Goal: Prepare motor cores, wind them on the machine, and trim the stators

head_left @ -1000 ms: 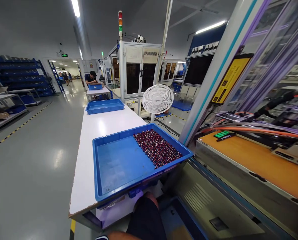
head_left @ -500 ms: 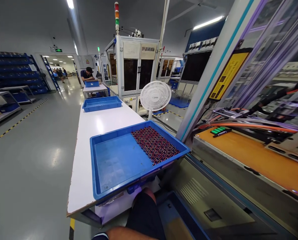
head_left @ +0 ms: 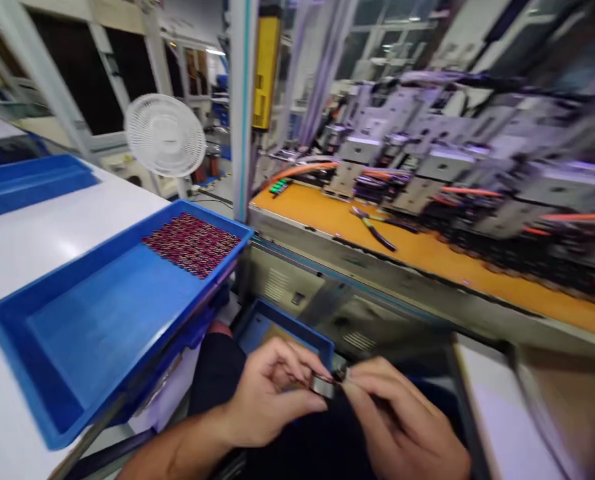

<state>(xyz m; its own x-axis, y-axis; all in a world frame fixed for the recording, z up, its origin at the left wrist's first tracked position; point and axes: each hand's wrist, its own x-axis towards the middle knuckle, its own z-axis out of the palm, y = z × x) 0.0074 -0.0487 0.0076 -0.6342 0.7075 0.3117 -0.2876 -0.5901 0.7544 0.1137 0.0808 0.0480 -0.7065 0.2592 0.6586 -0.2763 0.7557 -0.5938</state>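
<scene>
Above my lap, my left hand point(head_left: 277, 393) is closed, its thumb and fingers around a small silvery piece point(head_left: 322, 387) with a dark edge. Blur hides what kind of part it is. My right hand point(head_left: 402, 413) is right beside it, fingertips pinched together near the piece's right end. Whatever lies between those fingertips is too small and blurred to name. Off to the left, a blue tray point(head_left: 102, 333) sits on the white table and holds a packed block of small dark round parts point(head_left: 192, 243) in its far right part.
A machine with an orange bed point(head_left: 302, 207) runs along the right, with pliers point(head_left: 374, 230) lying on it. Below stands another blue bin point(head_left: 297, 325). A white fan point(head_left: 166, 137) stands behind the table, near a second blue tray point(head_left: 27, 183).
My view has swung right toward the machine. Both hands have come into sight over my lap, with the small silvery piece between the left fingers.
</scene>
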